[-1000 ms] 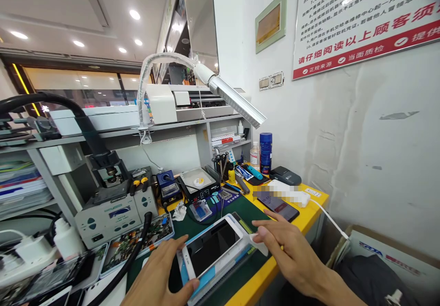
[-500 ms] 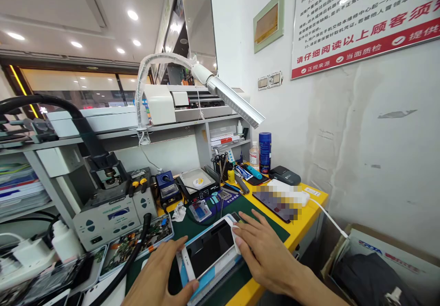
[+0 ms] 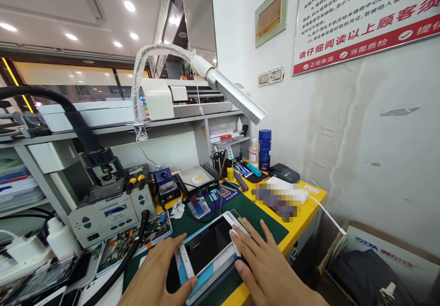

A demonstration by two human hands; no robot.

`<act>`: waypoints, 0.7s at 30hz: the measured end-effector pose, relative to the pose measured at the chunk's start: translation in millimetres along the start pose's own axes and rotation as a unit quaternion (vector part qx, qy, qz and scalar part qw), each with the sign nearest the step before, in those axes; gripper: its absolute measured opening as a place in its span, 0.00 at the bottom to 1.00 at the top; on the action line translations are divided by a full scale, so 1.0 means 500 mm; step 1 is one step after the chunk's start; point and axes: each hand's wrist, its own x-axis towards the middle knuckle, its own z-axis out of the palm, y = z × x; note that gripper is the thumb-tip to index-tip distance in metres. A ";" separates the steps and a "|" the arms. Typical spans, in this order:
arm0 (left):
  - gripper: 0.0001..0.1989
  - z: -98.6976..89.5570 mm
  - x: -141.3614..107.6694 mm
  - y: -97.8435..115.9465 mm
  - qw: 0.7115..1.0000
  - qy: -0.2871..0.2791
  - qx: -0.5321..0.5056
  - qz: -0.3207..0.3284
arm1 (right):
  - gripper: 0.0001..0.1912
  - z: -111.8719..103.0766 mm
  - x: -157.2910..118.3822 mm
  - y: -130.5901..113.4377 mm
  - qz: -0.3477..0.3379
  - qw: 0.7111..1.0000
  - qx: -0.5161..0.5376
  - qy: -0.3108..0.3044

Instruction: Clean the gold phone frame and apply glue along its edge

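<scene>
A white smartphone (image 3: 210, 245) with a dark screen lies face up on a blue-and-white box-like block (image 3: 217, 276), tilted across the green mat (image 3: 256, 214). My left hand (image 3: 156, 269) closes around the phone's left end, thumb on the near edge and fingertips on the far one. At the right end, my right hand (image 3: 263, 262) curves over the phone, its thumb near the front edge and several fingertips on the white border. The other fingers spread past the phone. My right hand covers part of that end.
Left of the phone stands a tray of circuit boards (image 3: 134, 242), crossed by a black hose (image 3: 132, 260). A grey rework station (image 3: 110, 214) is behind it. Farther back sit a heating plate (image 3: 196, 182) and a blue can (image 3: 264, 150). An open carton (image 3: 374, 269) is at right.
The camera view has shifted a little. My right hand's fingers are spread wider, and its thumb has moved slightly down along the phone's end. My left hand keeps its place on the phone.
</scene>
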 end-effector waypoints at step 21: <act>0.34 -0.031 0.010 0.037 1.000 0.008 0.006 0.014 | 0.26 0.008 0.019 0.000 0.032 0.997 -0.026 0.067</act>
